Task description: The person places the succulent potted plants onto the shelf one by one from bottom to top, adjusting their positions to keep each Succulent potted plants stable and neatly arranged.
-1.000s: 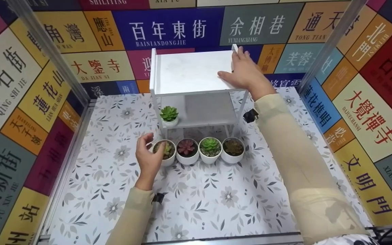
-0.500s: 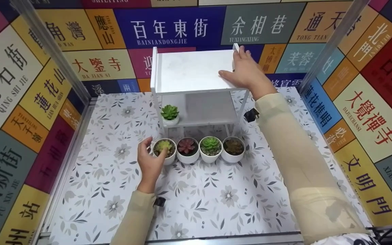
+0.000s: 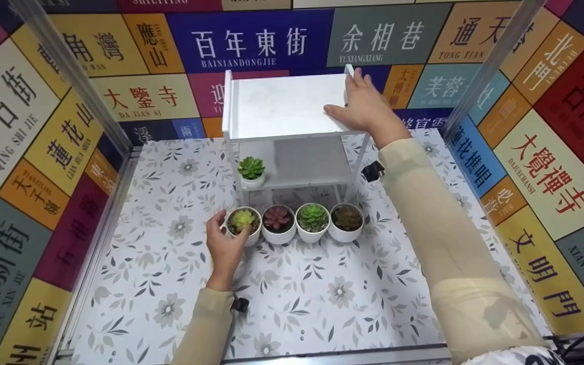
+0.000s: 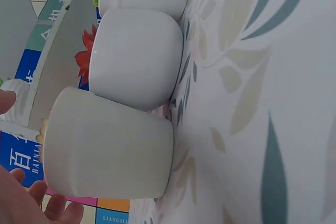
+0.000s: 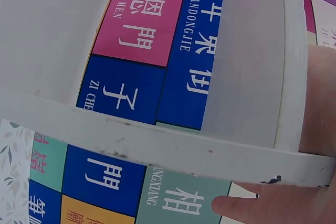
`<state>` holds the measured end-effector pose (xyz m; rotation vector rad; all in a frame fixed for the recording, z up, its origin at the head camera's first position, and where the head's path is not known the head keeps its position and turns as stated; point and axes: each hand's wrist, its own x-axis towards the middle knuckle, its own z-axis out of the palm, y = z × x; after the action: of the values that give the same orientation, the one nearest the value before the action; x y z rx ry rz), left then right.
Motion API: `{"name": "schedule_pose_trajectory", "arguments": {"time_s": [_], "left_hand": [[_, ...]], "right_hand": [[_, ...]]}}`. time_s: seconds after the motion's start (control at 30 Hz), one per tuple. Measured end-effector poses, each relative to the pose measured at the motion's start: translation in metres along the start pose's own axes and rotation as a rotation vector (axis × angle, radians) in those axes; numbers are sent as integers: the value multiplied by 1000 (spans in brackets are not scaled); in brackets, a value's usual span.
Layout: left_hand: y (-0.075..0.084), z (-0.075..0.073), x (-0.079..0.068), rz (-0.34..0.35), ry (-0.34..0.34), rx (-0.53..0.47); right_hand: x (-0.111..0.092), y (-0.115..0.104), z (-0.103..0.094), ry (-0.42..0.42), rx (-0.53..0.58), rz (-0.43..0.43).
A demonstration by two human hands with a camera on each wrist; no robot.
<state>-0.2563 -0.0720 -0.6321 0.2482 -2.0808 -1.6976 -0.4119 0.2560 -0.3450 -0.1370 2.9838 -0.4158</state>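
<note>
My left hand (image 3: 225, 243) stands around the leftmost white pot (image 3: 245, 241), which holds a yellow-green succulent (image 3: 243, 219). Its fingers are on the left and the thumb is at the right front. In the left wrist view the fingertips (image 4: 72, 212) show beside this pot (image 4: 110, 145), with the thumb off its rim; contact is unclear. My right hand (image 3: 368, 109) grips the right end of a white two-tier shelf rack (image 3: 287, 106), thumb on the top board and fingers over the end rail. In the right wrist view a finger (image 5: 236, 207) hangs outside the rack's leg (image 5: 131, 140).
To the right in the same row stand pots with a reddish succulent (image 3: 278, 219), a green one (image 3: 313, 215) and a brown one (image 3: 348, 220). Another green succulent (image 3: 251, 168) sits at the left of the rack's lower shelf. Sign-patterned walls enclose the floral tabletop (image 3: 297, 294).
My left hand has shifted slightly right and down around the leftmost pot, uncovering more of its plant. The right hand, rack and pots keep their places.
</note>
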Motion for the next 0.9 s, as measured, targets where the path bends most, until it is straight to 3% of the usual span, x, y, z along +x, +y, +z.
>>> {"name": "schedule_pose_trajectory", "arguments": {"time_s": [0.27,0.6,0.9], "left_hand": [[-9,4,-4,-12,3,18],[-12,2,-6,-51,-106,138],[-18,7,-7,-68,-119,136]], "right_hand": [[0,0,0,4,8,10],[2,2,1,4,-1,-9],[1,2,1,11,20,4]]}}
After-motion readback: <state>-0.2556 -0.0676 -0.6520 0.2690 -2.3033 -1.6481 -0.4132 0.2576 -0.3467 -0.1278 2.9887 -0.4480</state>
